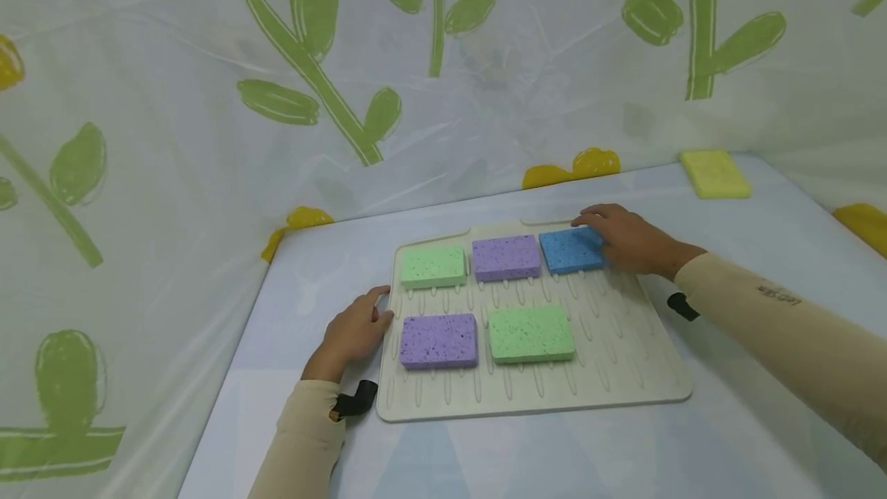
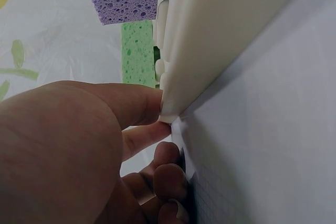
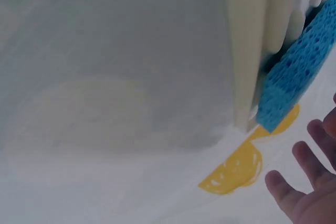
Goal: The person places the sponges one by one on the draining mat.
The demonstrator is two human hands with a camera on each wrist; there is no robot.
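Note:
My left hand (image 1: pixel 356 329) is at the left edge of a beige ridged drying mat (image 1: pixel 637 376). In the left wrist view, its thumb (image 2: pixel 139 100) touches the mat's rim and the index fingertip meets the edge farther along. My right hand (image 1: pixel 627 241) is over the right end of a blue sponge (image 1: pixel 571 250) at the mat's back. The right wrist view shows its fingers (image 3: pixel 310 163) spread, with a gap between them and the blue sponge (image 3: pixel 294 80).
Also on the mat are a green sponge (image 1: pixel 433 266) and a purple sponge (image 1: pixel 506 257) behind, and a purple sponge (image 1: pixel 440 341) and a green sponge (image 1: pixel 530 334) in front. A yellow sponge (image 1: pixel 715 174) lies at the table's back right corner. A patterned curtain (image 1: pixel 485 114) borders the table.

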